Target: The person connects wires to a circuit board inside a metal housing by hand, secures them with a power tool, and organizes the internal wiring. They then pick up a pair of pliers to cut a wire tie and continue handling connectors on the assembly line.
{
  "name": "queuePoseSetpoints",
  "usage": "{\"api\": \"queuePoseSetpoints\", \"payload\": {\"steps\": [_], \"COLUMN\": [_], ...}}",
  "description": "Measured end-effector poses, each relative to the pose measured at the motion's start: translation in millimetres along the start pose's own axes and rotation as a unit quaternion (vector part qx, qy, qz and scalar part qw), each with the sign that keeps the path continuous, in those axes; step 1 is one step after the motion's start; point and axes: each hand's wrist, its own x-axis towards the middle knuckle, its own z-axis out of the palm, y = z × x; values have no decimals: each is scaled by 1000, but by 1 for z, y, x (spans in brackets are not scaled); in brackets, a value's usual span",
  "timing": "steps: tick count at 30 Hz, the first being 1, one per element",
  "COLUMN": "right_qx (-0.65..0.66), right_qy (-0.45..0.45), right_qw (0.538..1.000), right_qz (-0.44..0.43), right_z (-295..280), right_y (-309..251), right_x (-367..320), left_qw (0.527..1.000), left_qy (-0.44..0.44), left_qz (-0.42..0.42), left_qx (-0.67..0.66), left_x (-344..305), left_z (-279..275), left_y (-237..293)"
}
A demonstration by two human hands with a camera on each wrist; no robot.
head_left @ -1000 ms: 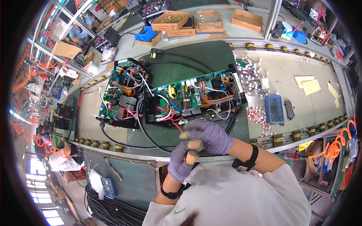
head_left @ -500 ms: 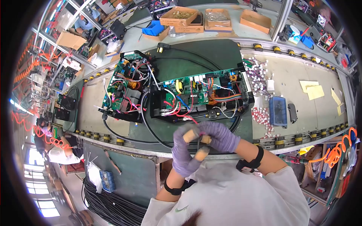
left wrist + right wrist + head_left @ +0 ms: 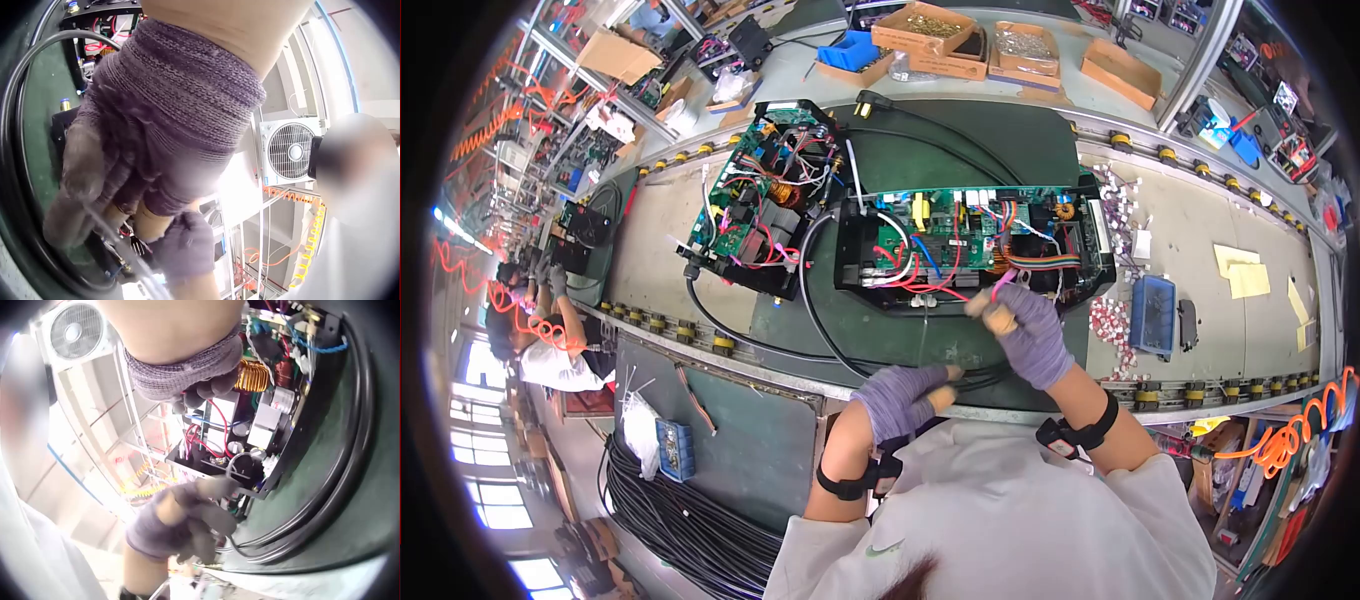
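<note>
In the head view, my left hand (image 3: pixel 900 400), in a purple knitted glove with some bare fingertips, is at the front edge of the bench. Its thumb and fingertips pinch a thin grey cord (image 3: pixel 128 253), seen blurred in the left wrist view. My right hand (image 3: pixel 1035 340), gloved alike, is at the front of the right-hand open electronics chassis (image 3: pixel 975 240). It pinches a red wire (image 3: pixel 952 293) by its pink-sleeved end (image 3: pixel 1004 282). The chassis holds a green circuit board, a rainbow ribbon cable (image 3: pixel 1045 262) and copper coils.
A second open chassis (image 3: pixel 765 200) stands to the left, its thick black cable (image 3: pixel 735 340) looping along the front edge. To the right are small white connectors (image 3: pixel 1112 325), a blue bin (image 3: pixel 1152 315) and yellow papers (image 3: pixel 1248 280). Cardboard boxes (image 3: pixel 925 28) sit on the back shelf.
My hands, close together before, have parted: the right moved up and right to the chassis with the red wire, the left stayed low near the edge. The head view has shifted.
</note>
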Motion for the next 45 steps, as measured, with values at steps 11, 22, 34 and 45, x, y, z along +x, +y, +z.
{"api": "queuePoseSetpoints", "payload": {"steps": [11, 22, 34, 45], "right_qx": [-217, -141, -191, -254], "right_qy": [-211, -203, -13, -111], "right_qw": [948, 967, 976, 953], "right_qz": [-94, -54, -108, -126], "right_z": [-17, -22, 1, -8], "right_y": [-12, -16, -30, -33], "right_x": [2, 3, 19, 38], "left_qw": [931, 858, 785, 573], "left_qy": [230, 352, 76, -168], "left_qz": [255, 354, 33, 81], "left_qx": [-122, 125, -614, -798], "left_x": [48, 45, 53, 73], "left_z": [1, -11, 21, 37], "left_y": [5, 5, 11, -17]}}
